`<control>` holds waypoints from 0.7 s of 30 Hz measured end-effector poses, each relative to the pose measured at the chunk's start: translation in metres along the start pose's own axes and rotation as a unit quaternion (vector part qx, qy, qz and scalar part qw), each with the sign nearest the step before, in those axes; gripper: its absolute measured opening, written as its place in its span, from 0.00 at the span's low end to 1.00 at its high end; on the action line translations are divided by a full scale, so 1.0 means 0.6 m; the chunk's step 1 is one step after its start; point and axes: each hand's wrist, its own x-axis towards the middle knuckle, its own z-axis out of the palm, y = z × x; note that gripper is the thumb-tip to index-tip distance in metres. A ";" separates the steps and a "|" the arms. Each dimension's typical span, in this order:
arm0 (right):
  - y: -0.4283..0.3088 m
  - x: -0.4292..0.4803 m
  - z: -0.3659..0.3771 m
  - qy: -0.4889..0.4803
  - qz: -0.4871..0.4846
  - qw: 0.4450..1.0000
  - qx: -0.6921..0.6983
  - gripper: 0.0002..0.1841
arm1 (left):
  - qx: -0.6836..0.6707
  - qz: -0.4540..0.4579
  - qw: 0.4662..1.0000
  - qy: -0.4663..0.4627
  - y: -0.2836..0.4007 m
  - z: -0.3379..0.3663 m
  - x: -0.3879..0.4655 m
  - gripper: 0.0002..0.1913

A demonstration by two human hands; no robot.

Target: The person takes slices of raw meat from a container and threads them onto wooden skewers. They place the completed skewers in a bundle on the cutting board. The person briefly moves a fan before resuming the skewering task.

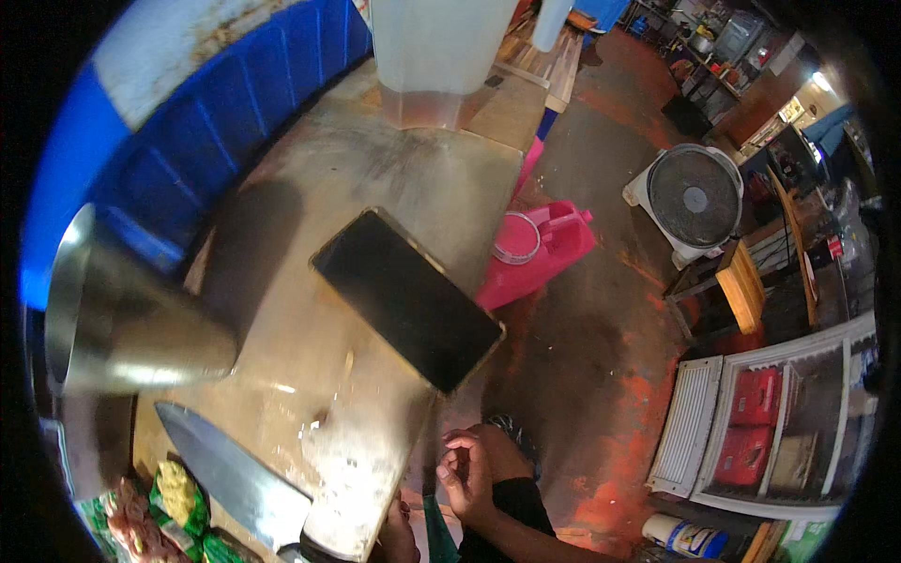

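Note:
My right hand (468, 475) is raised beside the table edge, fingers loosely curled and nothing visible in it. My left hand (399, 531) is low at the edge, partly cut off by the frame; its fingers are mostly hidden. A dark-screened smartphone (408, 302) lies on the table (422, 169), one corner at its right edge. Left of my hands is a large knife (232, 471) with a broad steel blade and a dark handle. Near the blade are a yellow lump (176, 492) on green packaging and a pinkish-brown food item (137, 524). Green cloth (440, 531) shows between my hands.
A tapered metal container (141, 331) stands at left, near a blue ribbed plastic wall (211, 112). A translucent bucket (440, 63) stands at the far end. Beyond the right edge are a pink jerrycan (542, 257), a round-topped appliance (693, 197) and a white-framed cabinet (767, 429).

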 end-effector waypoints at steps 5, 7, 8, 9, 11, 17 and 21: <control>0.033 -0.067 0.030 0.034 -0.063 0.996 0.056 0.18 | -0.074 0.065 0.995 -0.030 -0.080 -0.089 -0.002 0.19; 0.002 -0.081 0.034 0.060 -0.103 0.987 0.111 0.17 | -0.075 0.059 0.995 -0.037 -0.148 -0.124 0.040 0.20; -0.027 -0.086 0.026 0.077 -0.149 0.983 0.067 0.16 | -0.069 0.027 0.996 -0.047 -0.142 -0.127 0.023 0.20; -0.057 -0.082 0.029 0.087 -0.196 0.976 0.031 0.15 | -0.067 0.000 0.997 -0.047 -0.109 -0.129 0.009 0.20; -0.162 -0.086 0.063 0.042 -0.336 0.938 0.068 0.18 | -0.082 0.019 0.996 -0.035 -0.057 -0.136 -0.016 0.21; -0.506 -0.265 0.214 -0.252 -0.586 0.770 0.022 0.21 | -0.071 0.078 0.994 -0.030 -0.084 -0.184 -0.027 0.24; -0.574 -0.359 0.242 -0.430 -0.561 0.705 -0.064 0.20 | -0.148 0.237 0.959 -0.035 -0.065 -0.171 -0.081 0.25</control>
